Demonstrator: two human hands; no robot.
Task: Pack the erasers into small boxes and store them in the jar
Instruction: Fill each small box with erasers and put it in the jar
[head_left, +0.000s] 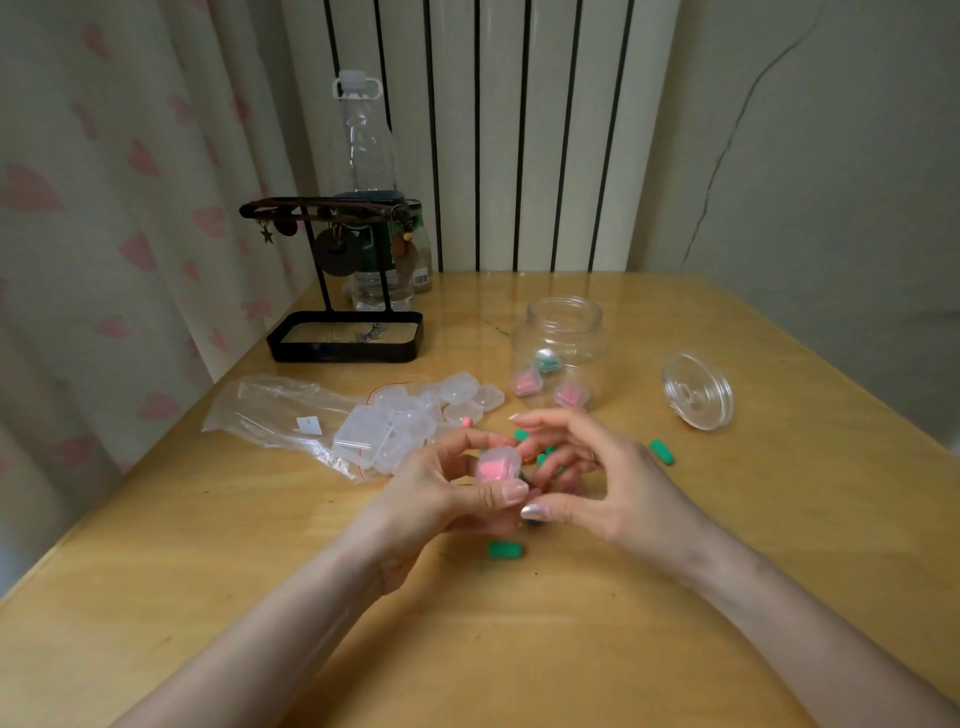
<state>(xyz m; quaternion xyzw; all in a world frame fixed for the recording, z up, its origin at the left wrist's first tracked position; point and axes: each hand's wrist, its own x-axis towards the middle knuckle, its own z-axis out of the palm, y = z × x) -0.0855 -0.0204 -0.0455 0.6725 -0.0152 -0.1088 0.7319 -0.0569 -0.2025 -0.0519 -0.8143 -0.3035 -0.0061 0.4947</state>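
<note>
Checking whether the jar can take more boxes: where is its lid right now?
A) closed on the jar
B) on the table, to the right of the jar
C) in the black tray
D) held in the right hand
B: the clear lid sits on the table, to the right of the jar, whose mouth is open.

One view, head-worn, wide-angle. It is looking forward and down across the desk (519, 649) toward its far edge, taking in the radiator (498, 130) and curtain (130, 182) beyond. It is sitting close: forearms are entering from the bottom, left hand (441, 493) and right hand (618, 483) meeting mid-frame above the desk's middle.
</note>
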